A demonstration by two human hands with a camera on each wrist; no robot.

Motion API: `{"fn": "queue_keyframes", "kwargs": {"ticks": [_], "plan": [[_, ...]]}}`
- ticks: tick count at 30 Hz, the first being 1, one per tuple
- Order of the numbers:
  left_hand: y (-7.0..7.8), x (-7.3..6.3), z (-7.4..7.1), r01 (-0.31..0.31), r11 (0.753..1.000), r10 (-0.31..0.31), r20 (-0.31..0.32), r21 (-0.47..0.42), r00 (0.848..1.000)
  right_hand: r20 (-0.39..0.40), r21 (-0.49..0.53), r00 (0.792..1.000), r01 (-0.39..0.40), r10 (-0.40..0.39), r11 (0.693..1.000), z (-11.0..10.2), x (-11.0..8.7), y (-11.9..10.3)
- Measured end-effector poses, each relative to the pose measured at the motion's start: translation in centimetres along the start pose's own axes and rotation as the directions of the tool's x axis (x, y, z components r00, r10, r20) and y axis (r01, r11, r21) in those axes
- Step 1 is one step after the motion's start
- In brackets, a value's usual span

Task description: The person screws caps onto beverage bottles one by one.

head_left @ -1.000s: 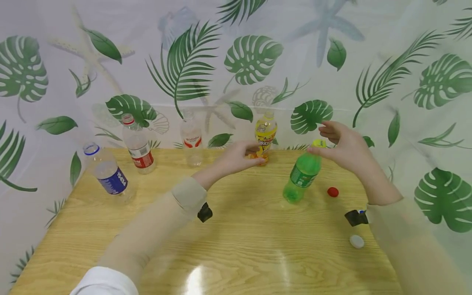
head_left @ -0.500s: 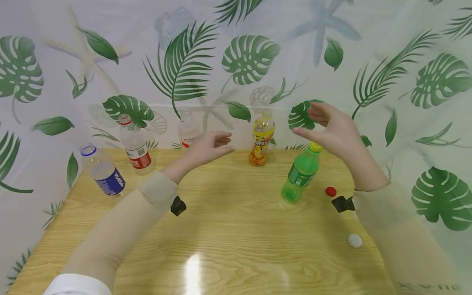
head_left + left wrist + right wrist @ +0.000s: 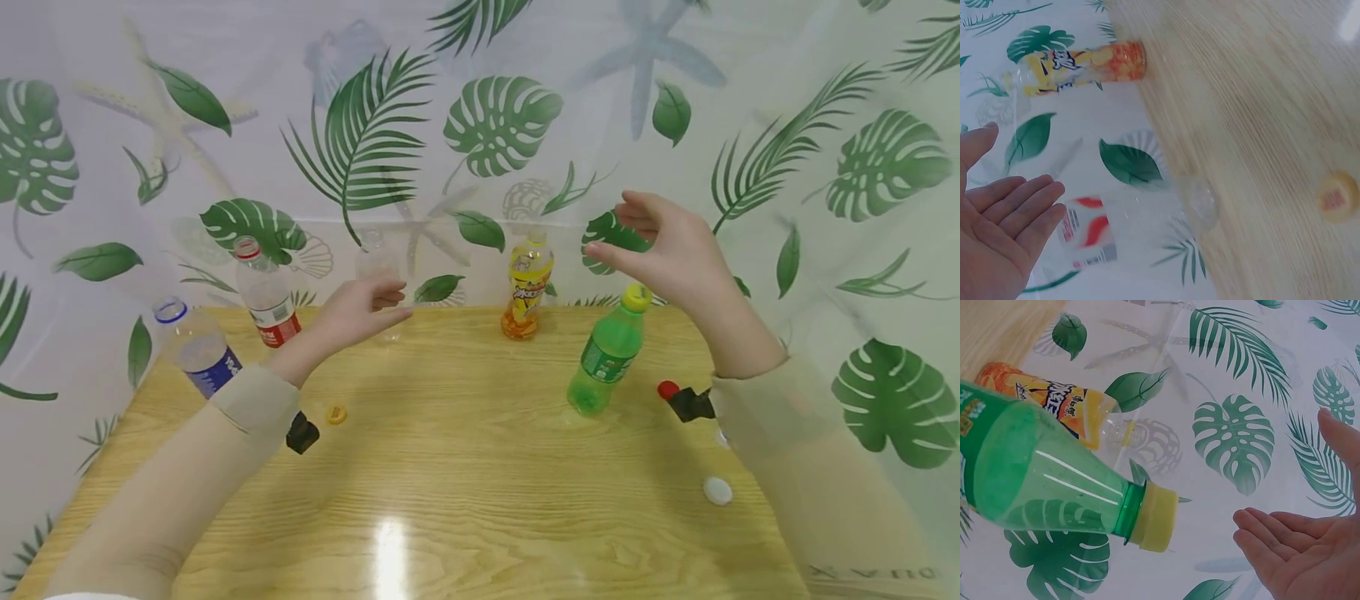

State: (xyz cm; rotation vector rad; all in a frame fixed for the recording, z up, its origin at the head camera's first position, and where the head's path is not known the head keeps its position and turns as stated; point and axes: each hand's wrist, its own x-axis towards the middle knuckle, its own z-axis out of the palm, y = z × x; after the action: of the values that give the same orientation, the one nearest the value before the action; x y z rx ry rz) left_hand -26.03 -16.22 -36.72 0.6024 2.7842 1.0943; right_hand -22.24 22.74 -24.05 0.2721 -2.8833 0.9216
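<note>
1. While nothing is gripped by either one, the left hand [image 3: 356, 312] and the right hand [image 3: 671, 254] are raised above the worktop [image 3: 480, 483], thumb parted from fingers on each.
2. At the right of the scene, the green bottle [image 3: 604, 358] is set upright just below and to the left of the right hand, apart from it; its mouth is covered by a yellow cap [image 3: 636, 297].
3. At the far edge, the clear bottle [image 3: 372, 258] is partly hidden by the left hand; whether it is touched cannot be told.
4. As a judgement, the clear bottle could be toppled if it is brushed by the left fingers, since little weight is suggested. The green bottle could likewise be tipped by a low sweep of the right hand.
5. The orange cap [image 3: 337, 414] and the red cap [image 3: 667, 390], lying loose, could be scattered if caught by a sleeve.
6. Uncapped mouths are shown on the blue-labelled bottle [image 3: 202, 354] and the red-labelled bottle [image 3: 270, 304] at the left; no liquid is made out in either.
7. Orange is seen low on the yellow-labelled bottle [image 3: 527, 292]; whether print or drink is shown cannot be told.
</note>
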Motion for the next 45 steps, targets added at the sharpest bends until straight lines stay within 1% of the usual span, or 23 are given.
{"fn": "queue_keyframes", "kwargs": {"ticks": [3, 8, 11, 14, 19, 23, 27, 31, 33, 36, 39, 41, 43, 45], "plan": [[-1.3, -1.0, -0.8, 0.038, 0.999, -0.038, 0.012, 0.008, 0.999, -0.012, 0.022, 1.000, 0.002, -0.001, 1.000, 0.1, 0.1, -0.2], [-2.9, -2.9, -2.1, 0.093, 0.995, -0.094, 0.029, 0.020, 0.995, -0.025, 0.064, 1.000, -0.004, 0.005, 0.998, 0.7, 0.4, -0.7], [-3.7, -3.7, -2.4, 0.109, 0.993, -0.111, 0.021, 0.048, 0.994, -0.026, 0.083, 1.000, -0.003, 0.005, 0.997, 1.3, 0.7, -1.0], [-4.7, -4.4, -2.4, 0.121, 0.989, -0.122, 0.006, 0.083, 0.992, -0.021, 0.091, 1.000, -0.002, 0.004, 0.996, 2.1, 1.0, -1.2], [-6.2, -5.3, -1.9, 0.145, 0.984, -0.147, 0.009, 0.098, 0.989, 0.011, 0.129, 0.999, -0.034, 0.033, 0.991, 3.4, 1.5, -1.0], [-7.2, -6.3, -1.3, 0.188, 0.972, -0.193, 0.025, 0.142, 0.981, 0.044, 0.169, 0.997, -0.066, 0.060, 0.983, 4.6, 1.9, -0.5], [-7.7, -7.2, -0.5, 0.197, 0.945, -0.218, 0.053, 0.261, 0.975, 0.067, 0.194, 0.994, -0.100, 0.089, 0.976, 5.5, 2.2, 0.1], [-8.0, -7.7, 0.5, 0.186, 0.904, -0.239, 0.094, 0.385, 0.966, 0.071, 0.215, 0.991, -0.124, 0.111, 0.969, 5.9, 2.2, 0.4], [-8.1, -7.9, 1.0, 0.196, 0.887, -0.264, 0.110, 0.419, 0.958, 0.069, 0.223, 0.991, -0.123, 0.110, 0.967, 6.0, 2.2, 0.3], [-8.0, -8.2, 1.5, 0.210, 0.872, -0.296, 0.134, 0.443, 0.946, 0.067, 0.222, 0.992, -0.120, 0.107, 0.968, 6.0, 2.2, 0.0], [-8.0, -8.3, 1.9, 0.204, 0.865, -0.303, 0.151, 0.459, 0.941, 0.057, 0.210, 0.992, -0.119, 0.110, 0.970, 5.9, 2.2, -0.2], [-8.1, -8.4, 2.1, 0.191, 0.863, -0.295, 0.160, 0.468, 0.942, 0.052, 0.200, 0.992, -0.122, 0.114, 0.972, 5.9, 2.2, -0.3], [-8.2, -8.6, 2.4, 0.190, 0.862, -0.298, 0.166, 0.471, 0.940, 0.051, 0.194, 0.992, -0.127, 0.119, 0.973, 5.9, 2.3, -0.3], [-8.4, -8.9, 2.7, 0.182, 0.863, -0.290, 0.168, 0.471, 0.942, 0.052, 0.200, 0.991, -0.134, 0.126, 0.971, 6.2, 2.4, -0.3]]}}
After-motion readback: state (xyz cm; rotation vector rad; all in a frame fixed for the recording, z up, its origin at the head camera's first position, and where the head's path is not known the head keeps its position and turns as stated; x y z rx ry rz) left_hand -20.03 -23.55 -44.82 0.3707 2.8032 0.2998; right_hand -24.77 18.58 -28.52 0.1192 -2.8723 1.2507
